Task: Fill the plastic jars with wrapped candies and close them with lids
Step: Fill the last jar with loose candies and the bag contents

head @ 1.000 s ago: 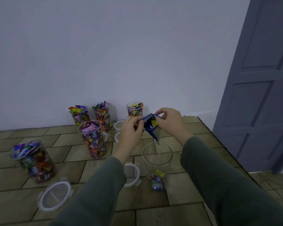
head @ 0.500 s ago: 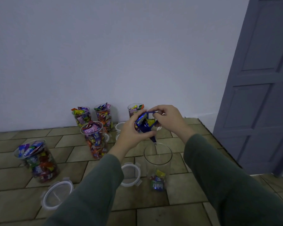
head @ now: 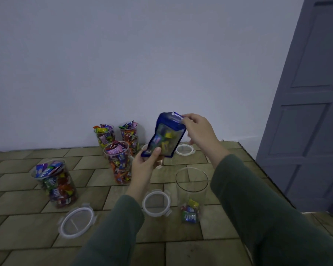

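A blue candy pouch [head: 164, 136] with wrapped sweets showing through its window is held upright in the air. My left hand [head: 145, 166] pinches its bottom edge and my right hand [head: 199, 131] pinches its top corner. Below and to the right stands a clear plastic jar [head: 191, 191] with only a few wrapped candies [head: 189, 214] at its bottom. A round clear lid [head: 156, 202] lies on the floor just left of that jar.
Several candy-filled jars stand on the tiled floor: one at left [head: 55, 184], one in the middle [head: 119, 162], two by the wall [head: 104, 136] [head: 130, 134]. Other lids lie at front left [head: 77, 221] and near the wall [head: 185, 149]. A grey door [head: 306, 104] stands right.
The pouch, crumpled and tipped over the jar before, now stands upright and flattened, lifted higher. My left hand dropped to its bottom edge; my right hand holds its top.
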